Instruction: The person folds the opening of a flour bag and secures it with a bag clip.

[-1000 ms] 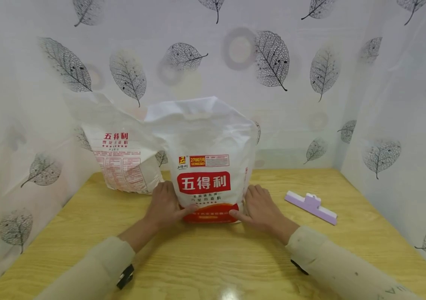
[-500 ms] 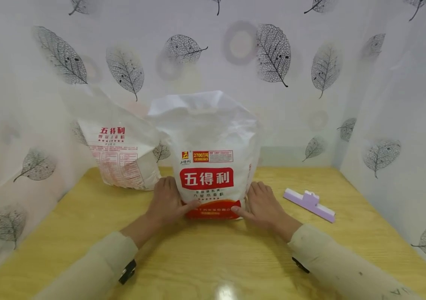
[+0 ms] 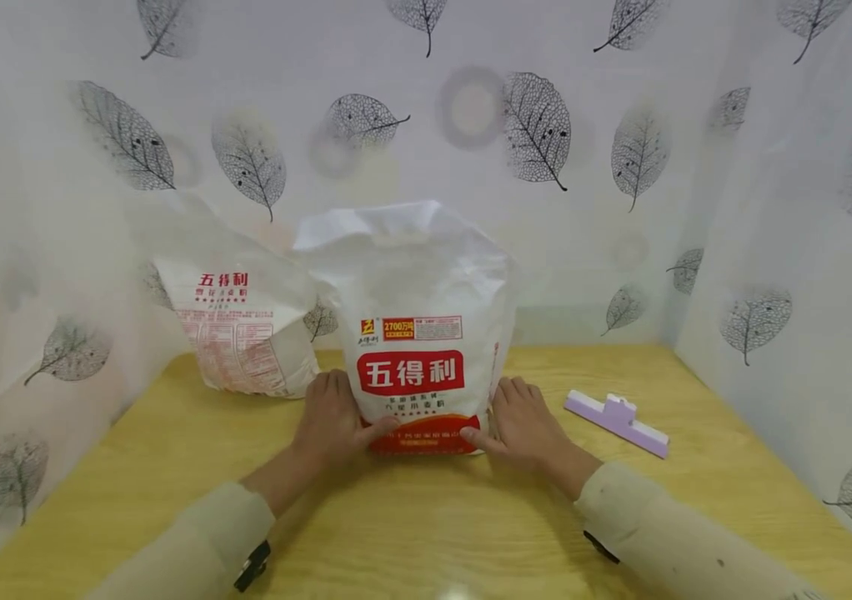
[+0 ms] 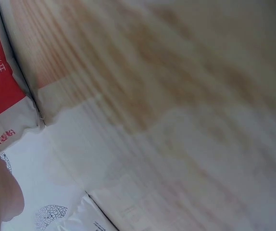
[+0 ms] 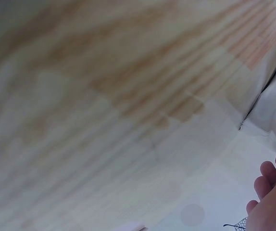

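Observation:
A white flour bag (image 3: 411, 283) with a red label stands upright on the wooden table in the head view. My left hand (image 3: 332, 425) holds its lower left side, thumb across the printed front. On the opposite side my right hand (image 3: 531, 425) grips the lower corner, its thumb also on the front. The red and white bag (image 4: 3, 62) shows at the edge of the left wrist view, beside part of the left hand (image 4: 1, 192). In the right wrist view the right hand's fingers (image 5: 268, 175) lie close to the bag (image 5: 270, 115); their contact is unclear.
Behind and left stands a second white flour bag (image 3: 234, 325), its top leaning left. A purple and white bag clip (image 3: 616, 425) lies on the table (image 3: 426, 533) to the right. Leaf-patterned curtains (image 3: 621, 267) surround the back and sides.
The head view tilts slightly up and then back down. Both hands keep their hold on the front flour bag, which stays in about the same place.

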Available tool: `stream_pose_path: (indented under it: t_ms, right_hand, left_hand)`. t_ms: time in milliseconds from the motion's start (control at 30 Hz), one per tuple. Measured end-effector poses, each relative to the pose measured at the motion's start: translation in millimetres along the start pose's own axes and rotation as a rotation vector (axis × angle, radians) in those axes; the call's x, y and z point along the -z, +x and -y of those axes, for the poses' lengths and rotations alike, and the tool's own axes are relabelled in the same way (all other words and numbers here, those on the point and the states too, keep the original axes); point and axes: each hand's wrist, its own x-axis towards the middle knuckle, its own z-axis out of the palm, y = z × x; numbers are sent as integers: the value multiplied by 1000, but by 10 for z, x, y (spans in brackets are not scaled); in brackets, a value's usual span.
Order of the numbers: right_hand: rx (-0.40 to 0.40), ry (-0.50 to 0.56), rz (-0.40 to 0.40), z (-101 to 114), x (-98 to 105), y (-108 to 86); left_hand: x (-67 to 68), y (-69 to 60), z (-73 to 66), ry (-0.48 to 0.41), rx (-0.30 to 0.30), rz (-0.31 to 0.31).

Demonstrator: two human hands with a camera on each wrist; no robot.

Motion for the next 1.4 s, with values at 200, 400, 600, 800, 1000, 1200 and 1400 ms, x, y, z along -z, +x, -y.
stream_pose_path:
  t_ms: [200, 400, 600, 800, 1000, 1200, 1400]
  right_hand:
    - [-12, 1, -1, 11, -4, -14]
    - [-16, 25, 37, 11, -16, -54]
    - [-23, 53, 2, -29, 159, -47]
    - [-18, 47, -24, -158, 516, 84]
    - [14, 29, -129, -277, 1001, 440]
    - [23, 16, -177, -270, 1299, 589]
    - [19, -13, -226, -243, 1493, 673]
  left_hand:
    - [17, 3, -1, 12, 22, 20]
    - [55, -38, 27, 18, 90, 88]
    - [249, 37, 38, -59, 31, 7]
    - [505, 251, 56, -59, -7, -72]
    - [961, 658, 70, -50, 28, -208]
    - [1258, 817, 37, -25, 98, -310]
    - [1502, 1098, -122, 58, 60, -318]
